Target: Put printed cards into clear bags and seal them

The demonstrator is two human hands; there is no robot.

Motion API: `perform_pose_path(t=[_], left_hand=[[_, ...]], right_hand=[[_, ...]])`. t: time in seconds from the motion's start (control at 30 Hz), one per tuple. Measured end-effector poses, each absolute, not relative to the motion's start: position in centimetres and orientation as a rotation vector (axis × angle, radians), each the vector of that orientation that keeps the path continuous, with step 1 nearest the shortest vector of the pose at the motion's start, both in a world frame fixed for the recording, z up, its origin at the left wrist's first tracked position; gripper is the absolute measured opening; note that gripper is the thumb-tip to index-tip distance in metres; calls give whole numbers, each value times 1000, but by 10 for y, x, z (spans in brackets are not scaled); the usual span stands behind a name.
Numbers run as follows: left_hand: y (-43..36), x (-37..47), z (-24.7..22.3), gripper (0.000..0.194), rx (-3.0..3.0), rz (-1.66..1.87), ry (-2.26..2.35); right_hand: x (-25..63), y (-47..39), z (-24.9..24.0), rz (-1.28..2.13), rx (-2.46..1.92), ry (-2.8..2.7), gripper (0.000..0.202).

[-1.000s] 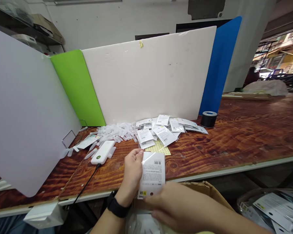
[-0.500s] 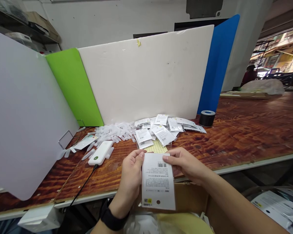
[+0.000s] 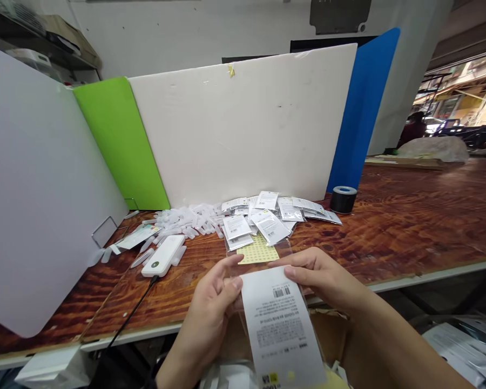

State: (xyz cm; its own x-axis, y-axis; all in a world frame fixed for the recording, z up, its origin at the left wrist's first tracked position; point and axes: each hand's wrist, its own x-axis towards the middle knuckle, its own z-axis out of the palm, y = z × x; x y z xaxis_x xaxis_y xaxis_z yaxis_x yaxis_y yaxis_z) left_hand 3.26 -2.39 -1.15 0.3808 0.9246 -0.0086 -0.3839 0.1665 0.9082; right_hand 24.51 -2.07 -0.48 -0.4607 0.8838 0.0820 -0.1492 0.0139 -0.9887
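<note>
Printed card (image 3: 283, 329) tilted over cardboard box (image 3: 337, 324). Left hand (image 3: 214, 300) pinches its top-left edge; right hand (image 3: 318, 275) grips the top-right corner, thumb on face. Beyond, on wooden table (image 3: 372, 227): yellow dotted sheet (image 3: 257, 253), white corded device (image 3: 164, 256), heaped packets (image 3: 270, 226). Farther, upright white panel (image 3: 243, 135).

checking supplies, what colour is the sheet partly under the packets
The sheet is pale yellow with small darker marks; head view.
</note>
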Motion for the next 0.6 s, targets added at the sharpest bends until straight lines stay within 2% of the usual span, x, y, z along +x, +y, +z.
perform_pose_path(t=[0.07,0.2,0.37,0.6], left_hand=[[-27,31,-13,42,1009,1061,673],[-29,26,-18,13,1061,1119,684],[-31,19,-21,12,1199,1140,694],[-36,20,-15,11,1178,1137,670]], right_hand=[[245,-22,-5,1521,-802,-1451,33],[245,-22,-5,1379,-709,-1522,15],[247,-22,-1,1283,-549,-1663,11],[253,-24,-3,1257,-667,-1726,13]])
